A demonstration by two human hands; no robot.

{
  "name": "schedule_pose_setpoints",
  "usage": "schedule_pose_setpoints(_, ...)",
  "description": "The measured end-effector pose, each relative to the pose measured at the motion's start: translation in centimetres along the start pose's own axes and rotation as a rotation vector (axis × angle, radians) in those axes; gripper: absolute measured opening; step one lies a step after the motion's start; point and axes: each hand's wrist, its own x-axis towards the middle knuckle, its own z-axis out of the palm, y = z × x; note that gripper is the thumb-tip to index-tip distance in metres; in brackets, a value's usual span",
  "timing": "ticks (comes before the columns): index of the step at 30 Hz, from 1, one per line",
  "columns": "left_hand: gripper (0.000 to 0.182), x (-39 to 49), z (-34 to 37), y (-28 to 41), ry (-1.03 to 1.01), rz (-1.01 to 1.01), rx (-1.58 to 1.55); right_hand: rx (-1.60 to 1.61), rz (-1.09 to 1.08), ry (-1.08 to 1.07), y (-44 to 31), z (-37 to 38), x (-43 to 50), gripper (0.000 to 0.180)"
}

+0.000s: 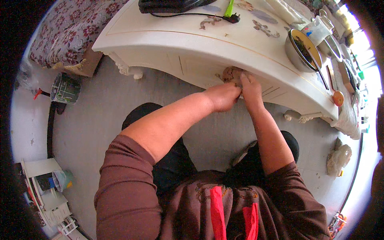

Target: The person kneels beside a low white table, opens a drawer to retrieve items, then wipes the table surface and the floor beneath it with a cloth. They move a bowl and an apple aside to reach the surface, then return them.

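Note:
Both of my hands meet at the front face of a white painted table (186, 45), just below its curved edge. My left hand (225, 95) is bent over with its fingers turned from view. Against it, my right hand (249, 85) points its fingers towards a brownish patch (232, 74) on the table's front, perhaps a carved or painted ornament. Whether either hand grips something there is hidden. On the tabletop beyond lie a black plug (232, 18) with its cable and a bright green-handled item (229, 8).
At the right of the tabletop stand a metal bowl (291, 57) with greens and chopsticks, a plastic jug (318, 30) and a round orange item (338, 98). A bin (66, 88) is at the left, a plastic bag (339, 159) on the floor at the right.

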Motion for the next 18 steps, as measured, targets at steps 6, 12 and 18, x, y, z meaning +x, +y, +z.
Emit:
schedule_pose_setpoints(6, 0.028, 0.1, -1.1, -3.6, 0.187, -0.063, 0.022, 0.341, -0.089, -0.281, 1.1, 5.1, 1.3, 0.041)
schedule_pose_setpoints(12, 0.024, -1.0, -2.4, -10.6, 0.304, -0.292, 0.158, 0.065, -0.213, -0.494, -2.2, 9.6, 1.3, 0.037)
schedule_pose_setpoints(18, 0.025, -0.7, -0.9, -10.4, 0.349, -0.315, 0.124, -0.478, -0.62, 0.014, -2.6, 9.8, 1.3, 0.03)
